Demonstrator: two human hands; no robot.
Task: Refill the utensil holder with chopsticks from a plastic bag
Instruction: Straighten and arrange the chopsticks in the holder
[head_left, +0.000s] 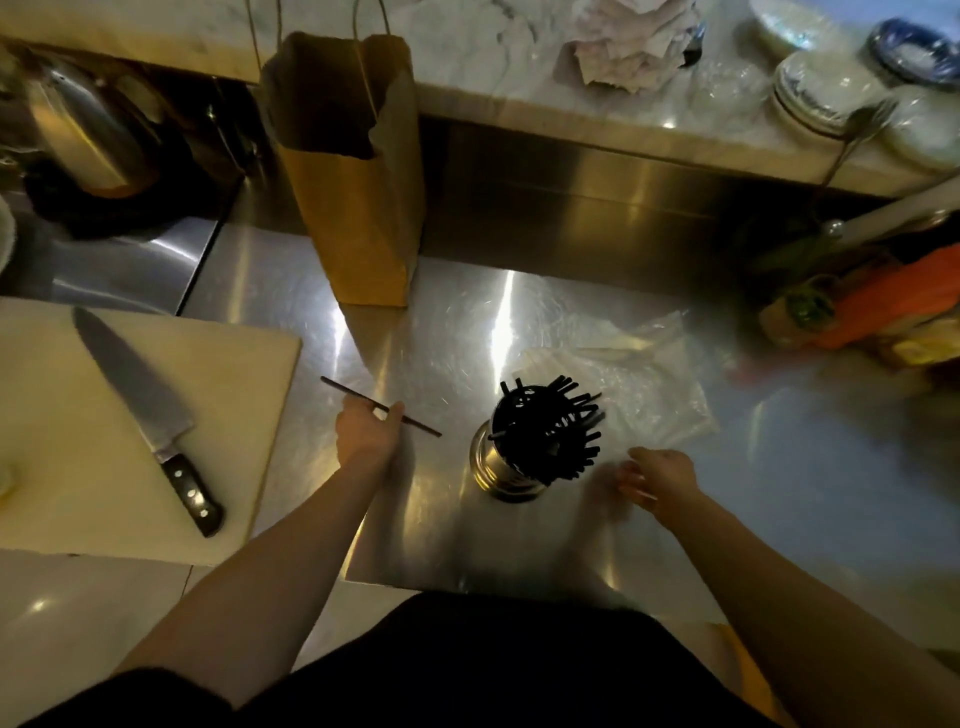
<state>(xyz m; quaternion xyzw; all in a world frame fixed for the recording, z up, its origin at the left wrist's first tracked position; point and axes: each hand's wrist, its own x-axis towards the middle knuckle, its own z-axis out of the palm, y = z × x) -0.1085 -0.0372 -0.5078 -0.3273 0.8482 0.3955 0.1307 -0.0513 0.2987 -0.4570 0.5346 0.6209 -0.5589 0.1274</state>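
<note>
Pinched in the left hand (366, 428) is one black chopstick (415, 423), level above the steel counter (457, 332). Right hand (660, 480) hovers loosely spread, holding nothing, beside one metal holder (498, 467) crammed with dark chopsticks (550, 428), too tangled to count. Behind it lies one clear plastic bag (649, 384), blurred.

Both hands extended: left (366, 431) pinched closed, right (660, 478) loosely curled, blurred.

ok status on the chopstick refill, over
Left hand pinching one chopstick. Right hand empty beside full utensil holder. Plastic bag flat behind. Nothing in the way.
</note>
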